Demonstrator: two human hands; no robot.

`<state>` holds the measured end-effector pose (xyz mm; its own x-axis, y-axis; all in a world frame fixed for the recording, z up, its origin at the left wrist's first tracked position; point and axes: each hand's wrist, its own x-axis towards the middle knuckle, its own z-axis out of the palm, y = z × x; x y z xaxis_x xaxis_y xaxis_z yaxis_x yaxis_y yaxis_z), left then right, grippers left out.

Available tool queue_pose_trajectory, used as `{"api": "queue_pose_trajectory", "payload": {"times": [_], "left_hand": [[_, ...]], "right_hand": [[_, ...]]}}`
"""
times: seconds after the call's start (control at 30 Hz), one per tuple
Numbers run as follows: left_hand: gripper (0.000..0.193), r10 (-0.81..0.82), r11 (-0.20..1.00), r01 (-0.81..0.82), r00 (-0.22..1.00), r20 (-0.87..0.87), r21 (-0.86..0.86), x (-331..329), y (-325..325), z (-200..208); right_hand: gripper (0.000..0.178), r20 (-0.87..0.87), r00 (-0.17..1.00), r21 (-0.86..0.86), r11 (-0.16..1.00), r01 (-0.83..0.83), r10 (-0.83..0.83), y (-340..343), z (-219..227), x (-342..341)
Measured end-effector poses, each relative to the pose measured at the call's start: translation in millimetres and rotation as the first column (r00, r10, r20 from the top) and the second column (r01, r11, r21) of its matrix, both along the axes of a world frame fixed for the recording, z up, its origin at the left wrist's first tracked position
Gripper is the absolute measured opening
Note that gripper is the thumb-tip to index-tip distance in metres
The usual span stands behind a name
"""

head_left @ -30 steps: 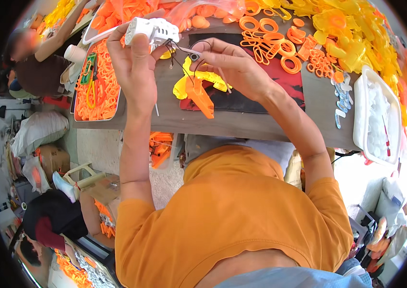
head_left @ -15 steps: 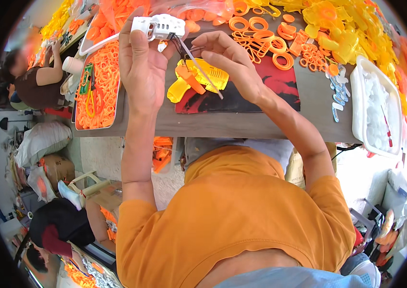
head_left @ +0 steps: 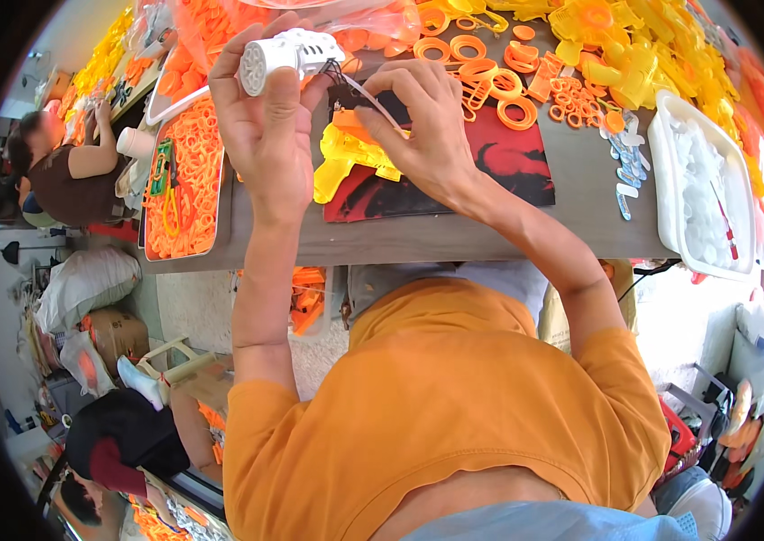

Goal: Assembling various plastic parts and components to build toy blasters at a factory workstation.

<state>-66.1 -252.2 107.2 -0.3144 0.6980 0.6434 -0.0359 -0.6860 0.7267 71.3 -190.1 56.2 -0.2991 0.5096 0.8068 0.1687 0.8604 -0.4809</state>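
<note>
left hand (head_left: pixel 265 135) gripping a chunky white plastic part (head_left: pixel 313 51), upper left; slotted, round-ended, black wires (head_left: pixel 334 72) out; right hand (head_left: pixel 423 126) pinching a thin stick (head_left: pixel 371 96)

- White plastic housing (head_left: pixel 296 59): held raised at 11 o'clock in the view, lying sideways; a broad round end with patterned openings faces 9 o'clock, the slotted body runs toward 2 o'clock.
- Black wires (head_left: pixel 334 70): thin, loose and bunched, hanging from the housing's 4 o'clock side.
- Pale thin rod (head_left: pixel 366 93): held at 12 o'clock, slanting from beside the wires toward 4 o'clock; its far end is unclear.
</note>
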Motion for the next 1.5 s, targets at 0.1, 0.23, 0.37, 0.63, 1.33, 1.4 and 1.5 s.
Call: {"api": "queue_pose_trajectory", "payload": {"times": [0.1, 0.23, 0.37, 0.63, 1.33, 1.4, 1.5], "left_hand": [[0.041, -0.017, 1.000, 0.017, 1.000, 0.006, -0.004, 3, -1, 4], [0.042, -0.083, 0.996, 0.085, 0.993, 0.086, -0.022, 0, -4, 5], [0.038, -0.149, 0.982, 0.168, 0.970, 0.190, -0.088, 2, -7, 7], [0.037, -0.209, 0.930, 0.317, 0.873, 0.441, -0.185, 10, -8, 9], [0.059, 0.287, 0.917, -0.181, 0.918, -0.273, 0.356, 43, -8, -27], [0.057, 0.375, 0.882, -0.204, 0.850, -0.370, 0.425, 44, -9, -24], [0.053, 0.535, 0.795, -0.231, 0.703, -0.469, 0.561, 45, -6, -31]], "right_hand": [[0.022, 0.045, 0.998, -0.006, 0.999, -0.042, 0.042, 11, -5, 3], [0.021, -0.096, 0.995, 0.075, 0.997, -0.033, 0.040, 19, -4, 8], [0.029, -0.150, 0.987, 0.457, 0.881, 0.125, -0.062, 33, 1, 14], [0.040, -0.125, 0.987, 0.716, 0.679, 0.159, -0.099, 33, -2, 15], [0.017, -0.560, 0.768, -0.471, 0.642, -0.604, 0.311, 7, 56, 36], [0.019, -0.678, 0.677, -0.524, 0.457, -0.718, 0.287, 6, 51, 36], [0.023, -0.827, 0.525, -0.518, 0.093, -0.851, 0.200, 4, 48, 40]]}}
